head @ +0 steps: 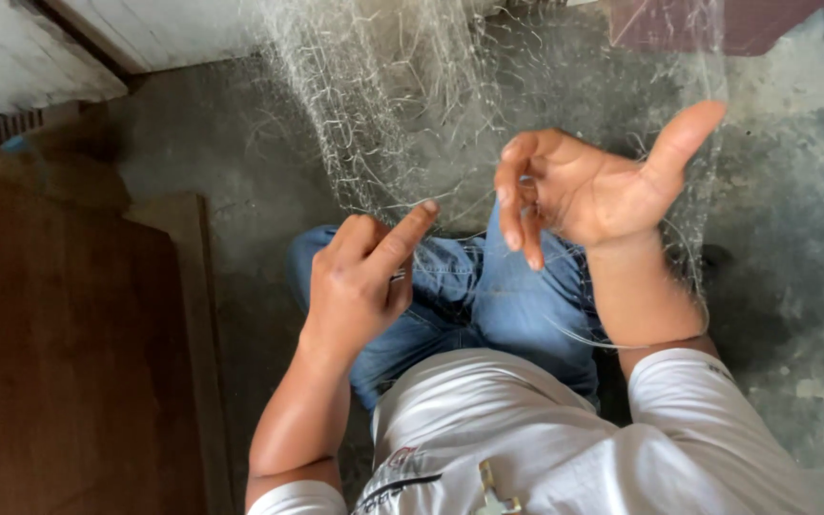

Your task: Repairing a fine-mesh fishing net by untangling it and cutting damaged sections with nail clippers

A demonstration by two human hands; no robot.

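Fishing net (388, 105): fine, pale, translucent monofilament mesh, bunched and tangled, hanging from 12 o'clock down toward the person's knees; long axis runs roughly 12 to 6. Left hand (360, 277), at 9 o'clock of centre, closed with forefinger extended toward 1 o'clock, pinching a strand. Right hand (588, 186), at 2 o'clock, palm open, thumb raised, fingers curled around strands. Blue jeans (488, 296) below, concrete floor (784, 210) beyond.
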